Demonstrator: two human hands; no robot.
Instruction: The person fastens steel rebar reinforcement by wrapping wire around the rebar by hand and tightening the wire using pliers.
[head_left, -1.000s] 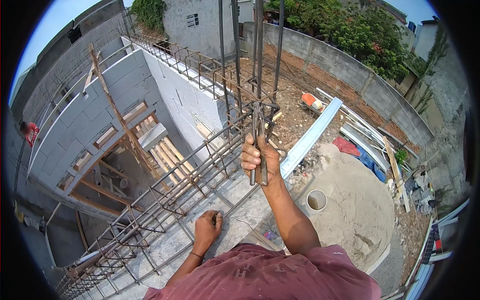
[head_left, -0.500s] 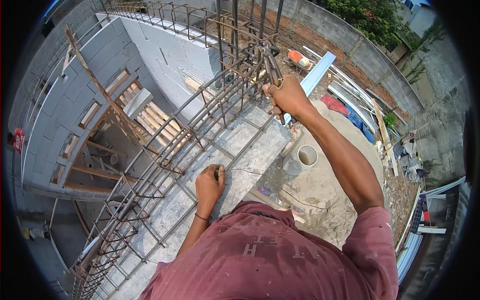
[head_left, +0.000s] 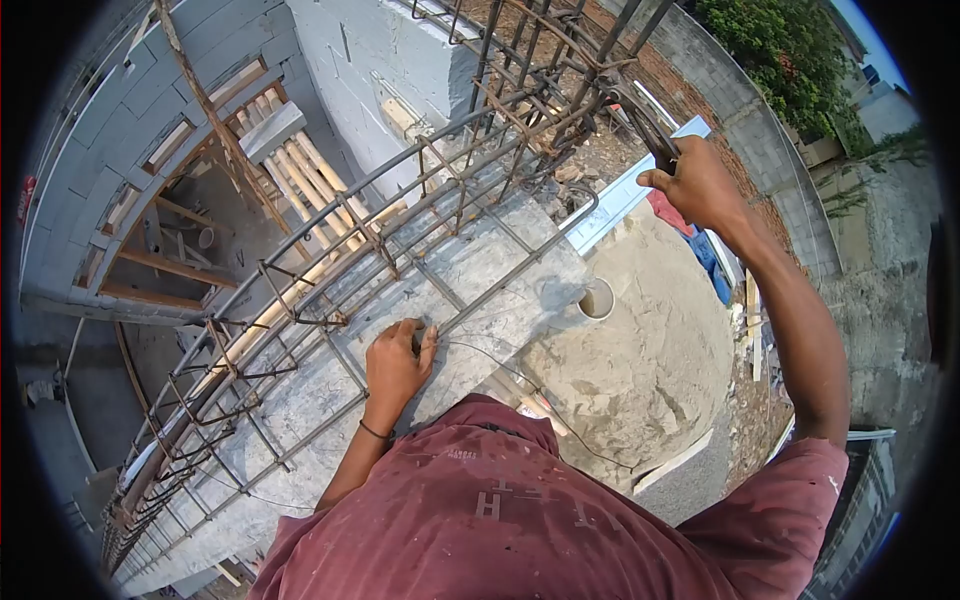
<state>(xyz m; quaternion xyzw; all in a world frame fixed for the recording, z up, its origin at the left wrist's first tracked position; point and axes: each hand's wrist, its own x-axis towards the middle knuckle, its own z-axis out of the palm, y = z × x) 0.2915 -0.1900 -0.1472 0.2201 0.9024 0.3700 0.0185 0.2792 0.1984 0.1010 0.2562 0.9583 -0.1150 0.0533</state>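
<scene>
My right hand (head_left: 702, 185) is wrapped round the handles of a pair of pincers (head_left: 648, 130). Their jaws are up against the crossing bars of the rebar cage (head_left: 560, 130); whether they grip anything there is hard to make out. Low over the concrete slab (head_left: 480, 270), my left hand (head_left: 398, 362) is closed with thumb and fingers together. A thin binding wire (head_left: 510, 362) runs out of it to the right, past the slab edge. Close beside that hand lies a long straight steel bar (head_left: 505, 280) with a hooked end.
Upright rebars (head_left: 615, 35) rise at the far corner. Left of the cage the floor drops to a lower room with block walls (head_left: 90, 190) and wooden poles (head_left: 310, 185). Beyond the slab's right edge are a sand pile (head_left: 640, 340), a pipe opening (head_left: 597, 298) and a light-blue panel (head_left: 625, 195).
My view has shifted and turned. The right hand with the pincers has swung outward to the right, tilting the handles over. My left hand keeps its closed hold near the same bar.
</scene>
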